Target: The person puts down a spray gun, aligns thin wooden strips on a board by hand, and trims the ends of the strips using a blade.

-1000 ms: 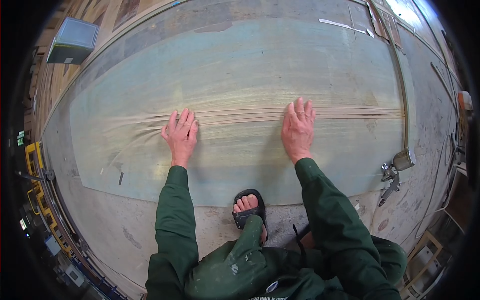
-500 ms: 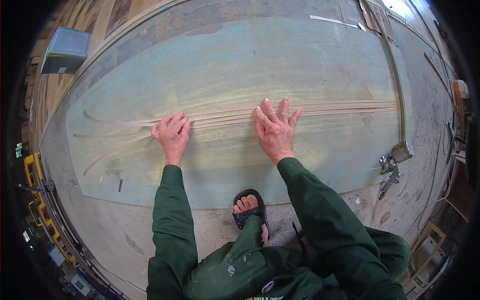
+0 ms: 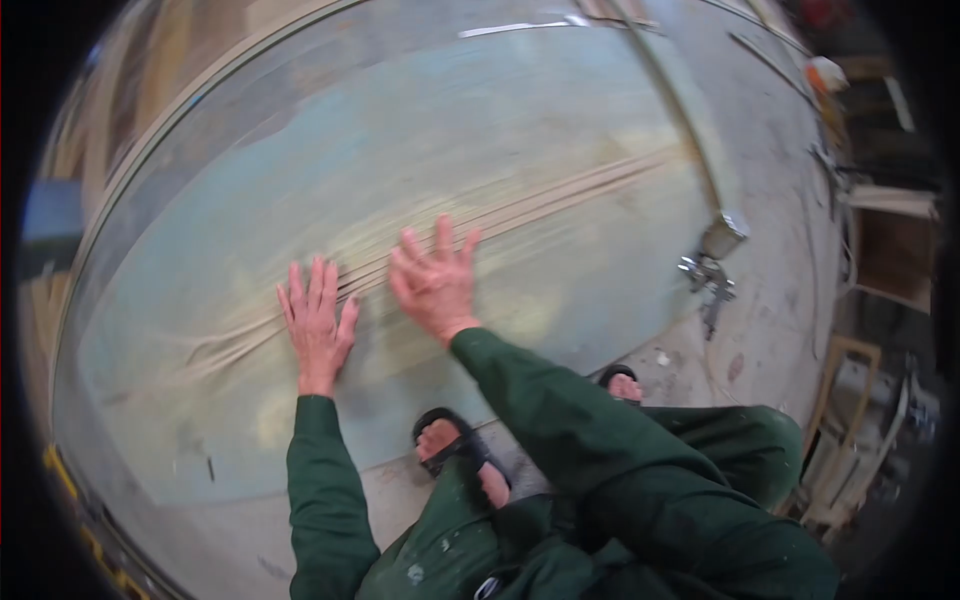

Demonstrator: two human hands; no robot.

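We list, first, the thin pale strips (image 3: 555, 200): a loose bundle laid slantwise across the pale blue-green sheet (image 3: 570, 290), fairly close together to the right, fanned and curling at the left.

Item, left hand (image 3: 317, 330): palm down, fingers extended over the strips, thumb held out to the side. Item, right hand (image 3: 436, 285): palm down on or just above the strips, fingers spread. We find the two hands apart but near each other, both open, neither clamped on anything (blur keeps us from telling how firmly either presses).

Item, one long narrow bar (image 3: 688, 130), running past the strips' right end. Item, one spray gun (image 3: 712, 275) with a metal cup, near the bar's lower end. Item, one small dark piece (image 3: 210, 469), lying on the sheet's lower left. Item, one white strip (image 3: 515, 28), beyond the sheet's far edge.
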